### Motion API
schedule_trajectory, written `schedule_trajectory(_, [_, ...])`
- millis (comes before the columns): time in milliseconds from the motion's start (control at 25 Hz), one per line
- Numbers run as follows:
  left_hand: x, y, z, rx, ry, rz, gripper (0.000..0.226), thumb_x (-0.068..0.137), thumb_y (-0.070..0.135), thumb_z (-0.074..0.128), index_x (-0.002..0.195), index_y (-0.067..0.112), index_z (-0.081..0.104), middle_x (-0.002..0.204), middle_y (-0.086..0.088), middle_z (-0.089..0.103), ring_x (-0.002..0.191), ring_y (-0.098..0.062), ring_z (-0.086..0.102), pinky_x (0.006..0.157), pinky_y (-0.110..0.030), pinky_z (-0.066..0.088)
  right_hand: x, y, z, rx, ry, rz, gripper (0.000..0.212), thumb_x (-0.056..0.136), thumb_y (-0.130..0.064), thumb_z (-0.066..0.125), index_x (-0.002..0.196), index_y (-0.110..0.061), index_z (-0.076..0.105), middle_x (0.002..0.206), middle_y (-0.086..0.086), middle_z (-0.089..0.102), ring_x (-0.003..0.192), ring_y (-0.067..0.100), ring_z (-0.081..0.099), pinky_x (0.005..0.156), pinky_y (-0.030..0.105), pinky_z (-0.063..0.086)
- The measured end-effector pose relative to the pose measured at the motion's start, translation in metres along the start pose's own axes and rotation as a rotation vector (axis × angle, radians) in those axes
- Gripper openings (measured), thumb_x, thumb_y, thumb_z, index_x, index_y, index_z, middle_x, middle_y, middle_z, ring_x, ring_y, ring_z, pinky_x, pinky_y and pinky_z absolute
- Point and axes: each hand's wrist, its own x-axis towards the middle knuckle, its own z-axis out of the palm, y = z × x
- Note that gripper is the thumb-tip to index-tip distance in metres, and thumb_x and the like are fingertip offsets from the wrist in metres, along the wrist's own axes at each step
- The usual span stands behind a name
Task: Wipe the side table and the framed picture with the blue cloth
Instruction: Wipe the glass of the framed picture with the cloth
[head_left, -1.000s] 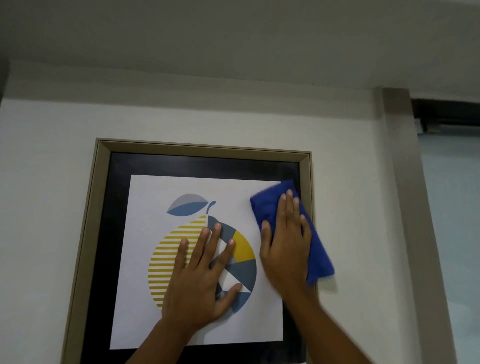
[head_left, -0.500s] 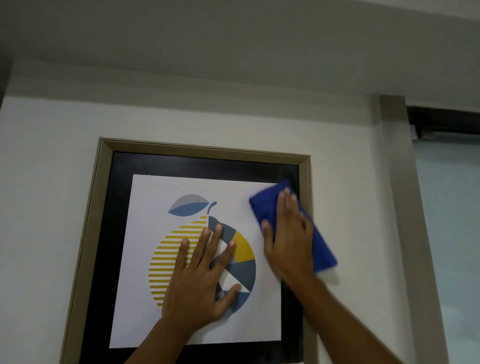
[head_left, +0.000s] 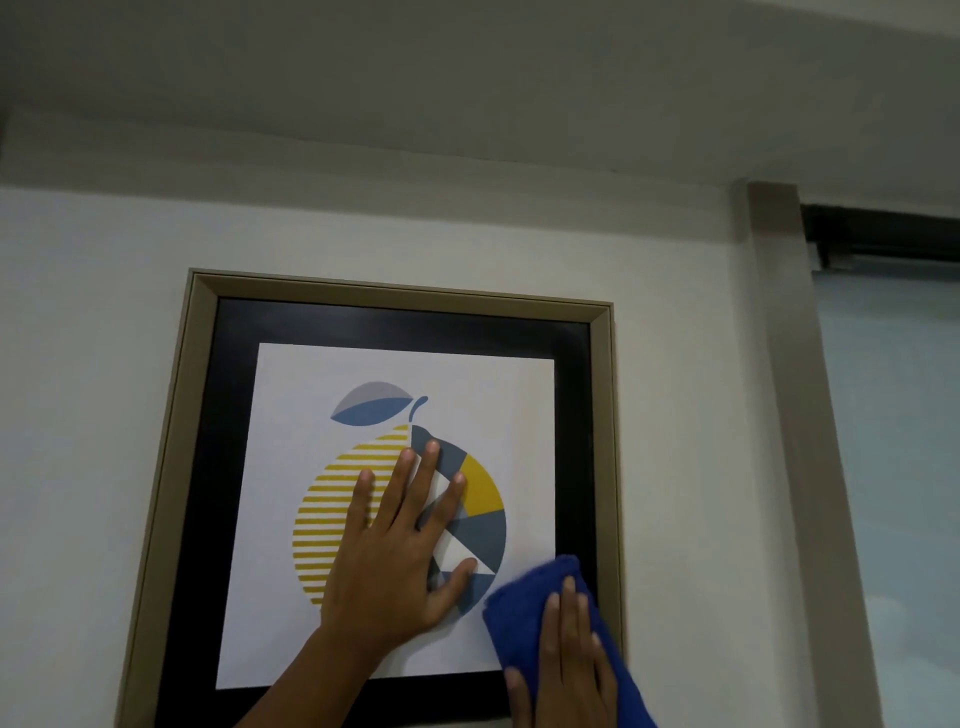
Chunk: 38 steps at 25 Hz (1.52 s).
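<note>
White wall (head_left: 104, 364) carries the picture (head_left: 395, 322); left hand (head_left: 400, 561) lies flat on it, fingers spread, right hand (head_left: 569, 670) presses the cloth (head_left: 524, 608) flat at its lower right corner. Wiping looks underway; counter unseen.

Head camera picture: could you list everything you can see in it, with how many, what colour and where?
framed picture: one, tan frame, black border, white print of a yellow and blue-grey fruit; hangs on the wall, centre
blue cloth: one, deep blue; against the picture's lower right corner
wall: one, white; behind the picture
ceiling: one, grey; across the top
upright trim: one, grey-beige; right of the picture
pale pane: one, light blue; far right, under a dark rail
left hand: one; flat on the print, fingers spread
right hand: one; presses the cloth with straight fingers, bottom right
</note>
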Motion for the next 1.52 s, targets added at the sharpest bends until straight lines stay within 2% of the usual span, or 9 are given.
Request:
schedule_trajectory(120, [-0.002, -0.002, 0.002, -0.023, -0.003, 0.004, 0.083, 0.089, 0.073, 0.036, 0.155, 0.024, 0.031, 0.167, -0.008, 0.017, 0.155, -0.031, 0.01, 0.121, -0.057, 0.011, 0.004, 0.006, -0.019, -0.087, 0.385, -0.077, 0.075, 0.087, -0.047, 0.057, 0.148, -0.01, 0.033, 0.152, 0.011, 0.037, 0.136, 0.029, 0.04, 0.106, 0.046, 0.036])
schedule_trajectory(320, [-0.003, -0.002, 0.007, -0.033, 0.037, 0.003, 0.082, 0.089, 0.071, 0.039, 0.157, 0.027, 0.024, 0.169, -0.005, 0.012, 0.155, -0.029, 0.008, 0.124, -0.053, 0.003, 0.142, -0.041, -0.138, -0.113, 0.611, -0.083, 0.067, 0.1, -0.045, 0.032, 0.154, -0.012, 0.01, 0.162, 0.009, 0.009, 0.148, 0.023, 0.009, 0.117, 0.04, 0.015])
schedule_trajectory(440, [-0.004, -0.002, 0.004, 0.012, 0.059, 0.022, 0.082, 0.089, 0.067, 0.042, 0.157, 0.025, 0.024, 0.169, -0.009, 0.013, 0.155, -0.03, 0.009, 0.123, -0.055, 0.008, 0.128, -0.036, -0.11, -0.073, 0.695, -0.045, 0.065, 0.1, -0.042, 0.033, 0.154, -0.011, 0.014, 0.162, 0.008, 0.014, 0.148, 0.022, 0.012, 0.117, 0.039, 0.017])
schedule_trajectory(640, [-0.003, -0.003, 0.005, 0.04, 0.028, 0.025, 0.084, 0.088, 0.067, 0.041, 0.158, 0.024, 0.022, 0.168, -0.011, 0.011, 0.155, -0.031, 0.007, 0.122, -0.059, 0.009, -0.025, -0.005, 0.024, 0.0, 0.566, 0.067, 0.071, 0.098, -0.052, 0.019, 0.155, -0.012, 0.002, 0.159, 0.012, 0.019, 0.146, 0.025, 0.017, 0.114, 0.038, 0.023])
schedule_trajectory(840, [0.0, -0.002, 0.003, 0.055, 0.024, 0.023, 0.083, 0.089, 0.066, 0.039, 0.158, 0.023, 0.022, 0.168, -0.012, 0.01, 0.155, -0.032, 0.007, 0.122, -0.06, 0.01, -0.047, -0.019, 0.037, -0.077, 0.356, 0.254, 0.071, 0.097, -0.052, 0.006, 0.15, -0.004, 0.013, 0.153, 0.02, 0.032, 0.143, 0.03, 0.017, 0.113, 0.038, 0.008])
schedule_trajectory(1040, [0.0, -0.001, 0.003, 0.035, 0.026, 0.019, 0.081, 0.091, 0.067, 0.034, 0.157, 0.023, 0.024, 0.168, -0.011, 0.011, 0.155, -0.032, 0.009, 0.122, -0.06, 0.011, -0.043, -0.008, 0.043, -0.212, 0.505, 0.061, 0.068, 0.097, -0.049, -0.001, 0.153, -0.009, -0.004, 0.162, 0.013, -0.006, 0.147, 0.025, -0.013, 0.116, 0.037, -0.001])
schedule_trajectory(1160, [-0.001, -0.002, 0.002, 0.02, 0.03, 0.017, 0.08, 0.091, 0.068, 0.034, 0.157, 0.023, 0.026, 0.168, -0.01, 0.013, 0.155, -0.031, 0.01, 0.121, -0.059, 0.014, -0.031, 0.029, 0.03, -0.329, 0.473, -0.117, 0.068, 0.096, -0.048, -0.005, 0.152, -0.009, -0.009, 0.16, 0.01, -0.018, 0.147, 0.024, -0.016, 0.116, 0.037, -0.006])
schedule_trajectory(1360, [-0.002, -0.002, 0.007, -0.001, 0.049, 0.008, 0.081, 0.09, 0.07, 0.036, 0.157, 0.025, 0.026, 0.168, -0.007, 0.013, 0.155, -0.03, 0.009, 0.122, -0.056, 0.01, 0.029, 0.024, -0.034, -0.253, 0.55, -0.105, 0.064, 0.1, -0.044, 0.009, 0.153, -0.01, 0.013, 0.162, 0.007, 0.006, 0.147, 0.025, 0.016, 0.116, 0.037, 0.01])
schedule_trajectory(1520, [-0.002, -0.002, 0.007, 0.015, 0.072, 0.015, 0.081, 0.09, 0.067, 0.04, 0.157, 0.025, 0.024, 0.169, -0.008, 0.013, 0.155, -0.03, 0.01, 0.123, -0.056, 0.009, 0.136, -0.018, -0.14, -0.3, 0.619, -0.092, 0.061, 0.101, -0.041, 0.022, 0.154, -0.01, 0.013, 0.162, 0.011, 0.009, 0.148, 0.025, 0.011, 0.117, 0.042, 0.018])
